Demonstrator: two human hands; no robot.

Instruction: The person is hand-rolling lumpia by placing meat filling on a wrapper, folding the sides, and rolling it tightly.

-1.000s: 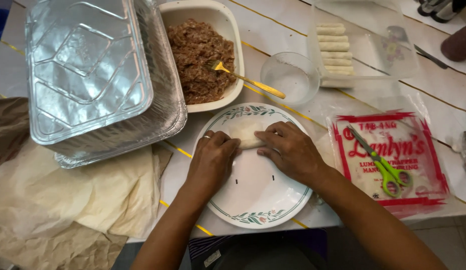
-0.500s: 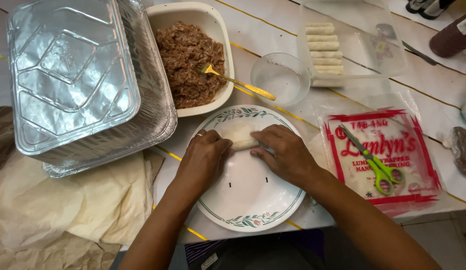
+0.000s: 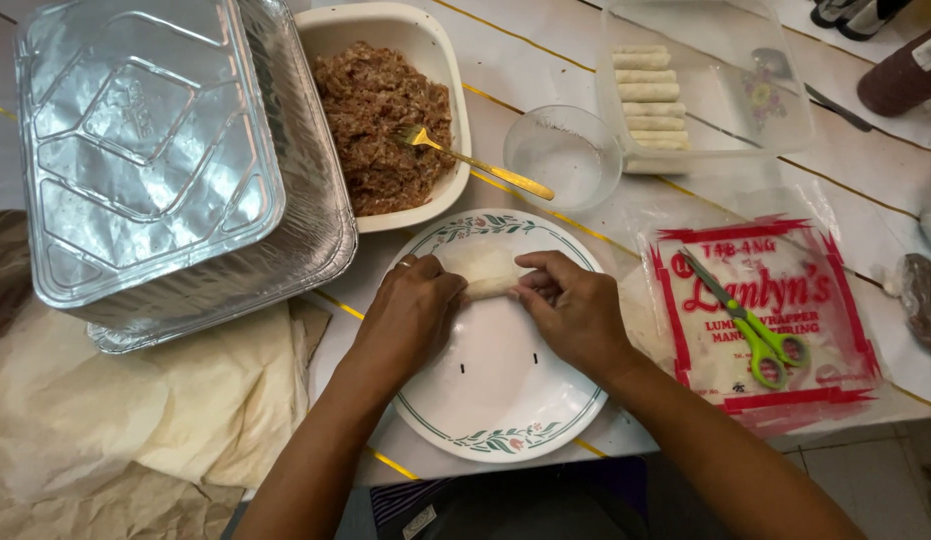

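A pale spring roll (image 3: 483,270) lies across the far half of a white floral-rimmed plate (image 3: 506,400). My left hand (image 3: 414,310) presses its left end and my right hand (image 3: 571,305) curls over its right end; both grip the roll. Beyond the plate stands a cream dish of brown minced filling (image 3: 381,120) with a gold fork (image 3: 476,160) resting in it.
An upturned foil tray (image 3: 156,160) sits at the left over crumpled brown paper (image 3: 136,420). A clear glass bowl (image 3: 564,155) and a clear container of finished rolls (image 3: 651,100) stand behind. Green scissors (image 3: 756,325) lie on a red-printed wrapper packet (image 3: 766,310) at the right.
Both hands have kept working the roll on the plate, shifting slightly; the roll looks tighter. The camera view has drifted a little.
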